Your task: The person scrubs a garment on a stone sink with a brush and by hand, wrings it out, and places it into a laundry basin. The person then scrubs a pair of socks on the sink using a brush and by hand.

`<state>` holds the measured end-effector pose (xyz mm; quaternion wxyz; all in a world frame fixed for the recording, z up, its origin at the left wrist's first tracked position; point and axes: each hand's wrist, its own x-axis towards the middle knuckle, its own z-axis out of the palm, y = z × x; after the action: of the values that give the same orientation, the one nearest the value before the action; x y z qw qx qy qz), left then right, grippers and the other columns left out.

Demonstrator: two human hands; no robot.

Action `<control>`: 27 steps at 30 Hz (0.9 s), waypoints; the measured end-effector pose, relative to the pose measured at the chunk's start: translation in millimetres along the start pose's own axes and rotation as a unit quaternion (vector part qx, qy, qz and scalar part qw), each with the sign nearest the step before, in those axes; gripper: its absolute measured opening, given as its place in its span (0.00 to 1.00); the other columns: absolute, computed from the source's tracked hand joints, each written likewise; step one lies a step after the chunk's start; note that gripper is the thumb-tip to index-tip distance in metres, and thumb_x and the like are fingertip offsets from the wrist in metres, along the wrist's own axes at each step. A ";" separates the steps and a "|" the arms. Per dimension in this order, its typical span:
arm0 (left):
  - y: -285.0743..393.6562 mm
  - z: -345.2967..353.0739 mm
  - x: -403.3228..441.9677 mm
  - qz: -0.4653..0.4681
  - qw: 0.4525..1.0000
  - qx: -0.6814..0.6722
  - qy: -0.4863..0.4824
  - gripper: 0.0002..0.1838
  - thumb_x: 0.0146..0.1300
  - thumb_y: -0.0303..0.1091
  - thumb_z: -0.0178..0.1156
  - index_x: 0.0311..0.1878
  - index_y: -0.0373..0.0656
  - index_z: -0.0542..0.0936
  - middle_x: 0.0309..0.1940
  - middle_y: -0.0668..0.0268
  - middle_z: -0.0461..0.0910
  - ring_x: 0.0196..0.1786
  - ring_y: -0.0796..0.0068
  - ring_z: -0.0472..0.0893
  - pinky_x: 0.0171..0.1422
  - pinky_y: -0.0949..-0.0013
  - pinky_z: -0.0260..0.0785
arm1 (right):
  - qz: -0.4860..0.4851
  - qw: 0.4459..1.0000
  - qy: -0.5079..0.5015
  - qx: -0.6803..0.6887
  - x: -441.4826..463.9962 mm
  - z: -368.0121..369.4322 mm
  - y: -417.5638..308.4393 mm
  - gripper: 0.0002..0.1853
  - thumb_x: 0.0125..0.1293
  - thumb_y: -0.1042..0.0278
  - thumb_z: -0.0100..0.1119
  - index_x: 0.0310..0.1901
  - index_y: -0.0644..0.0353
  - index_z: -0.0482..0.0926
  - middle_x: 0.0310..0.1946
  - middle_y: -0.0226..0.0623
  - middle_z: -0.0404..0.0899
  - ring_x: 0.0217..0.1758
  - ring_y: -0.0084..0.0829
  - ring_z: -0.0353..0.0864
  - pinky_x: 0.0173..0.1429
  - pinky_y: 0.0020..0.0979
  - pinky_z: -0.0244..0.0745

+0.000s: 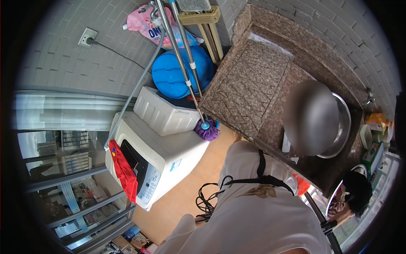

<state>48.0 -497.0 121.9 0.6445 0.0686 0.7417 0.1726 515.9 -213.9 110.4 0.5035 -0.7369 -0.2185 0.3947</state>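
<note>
My right hand [343, 214] is at the lower right, beside the stone counter's edge. A dark, bunched black item [357, 192] lies against it and hides the fingers; whether they grip it is unclear. Around that spot curves a thin pale round rim [328, 206], with something brownish inside it. My left hand does not show. On the stone counter [249, 80] stands a metal basin [344, 137], its middle covered by a blurred patch. A small white object [286, 143] lies near the basin.
A white washing machine [179, 146] with a red cloth [123, 171] stands left, near a foam box [163, 112] and blue lid [177, 74]. Mop poles [179, 55] lean there, ending in a purple mop head [207, 130]. Black cables [206, 201] hang beside my leg. Bottles and packets [376, 122] line the right.
</note>
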 end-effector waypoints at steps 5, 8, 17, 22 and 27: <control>-2.1 -2.8 1.3 0.002 1.000 0.004 0.004 0.17 0.65 0.41 0.57 0.49 0.37 0.76 0.43 0.58 0.80 0.46 0.67 0.80 0.50 0.68 0.72 | -0.006 1.000 0.014 0.011 -2.6 -7.5 -2.0 0.22 0.70 0.59 0.42 0.63 0.55 0.62 0.57 0.38 0.72 0.58 0.34 0.72 0.61 0.34 0.65; -2.4 -6.6 3.6 0.004 1.000 0.010 0.007 0.17 0.65 0.41 0.57 0.49 0.37 0.76 0.43 0.58 0.80 0.46 0.67 0.80 0.50 0.69 0.72 | -0.011 0.999 0.026 0.021 -4.0 -15.4 -6.3 0.22 0.71 0.59 0.42 0.64 0.55 0.61 0.57 0.38 0.71 0.58 0.34 0.72 0.62 0.34 0.65; 17.3 -39.9 49.3 0.025 0.998 0.045 0.031 0.17 0.65 0.41 0.57 0.49 0.37 0.76 0.43 0.58 0.80 0.46 0.68 0.80 0.50 0.69 0.72 | -0.101 0.980 0.122 0.116 -9.2 -43.9 -55.2 0.23 0.71 0.60 0.43 0.66 0.54 0.60 0.59 0.38 0.71 0.60 0.33 0.71 0.63 0.33 0.65; 32.7 -66.8 78.7 0.026 0.996 0.071 0.051 0.17 0.65 0.40 0.58 0.49 0.37 0.76 0.43 0.58 0.80 0.46 0.68 0.80 0.50 0.69 0.72 | -0.171 0.954 0.185 0.164 -12.8 -72.7 -98.4 0.24 0.71 0.61 0.43 0.67 0.54 0.59 0.59 0.38 0.70 0.61 0.33 0.70 0.64 0.33 0.64; 52.1 -91.9 108.1 0.023 0.992 0.100 0.070 0.17 0.65 0.40 0.58 0.49 0.37 0.76 0.43 0.58 0.80 0.46 0.68 0.80 0.51 0.69 0.72 | -0.223 0.932 0.221 0.181 -12.4 -91.0 -135.3 0.24 0.71 0.61 0.43 0.68 0.54 0.58 0.60 0.38 0.70 0.61 0.33 0.70 0.64 0.33 0.64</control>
<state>-65.6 -428.7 49.2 0.5771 0.1381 0.7964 0.1166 591.7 -221.0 255.1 0.7388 -0.6343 -0.1853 0.1320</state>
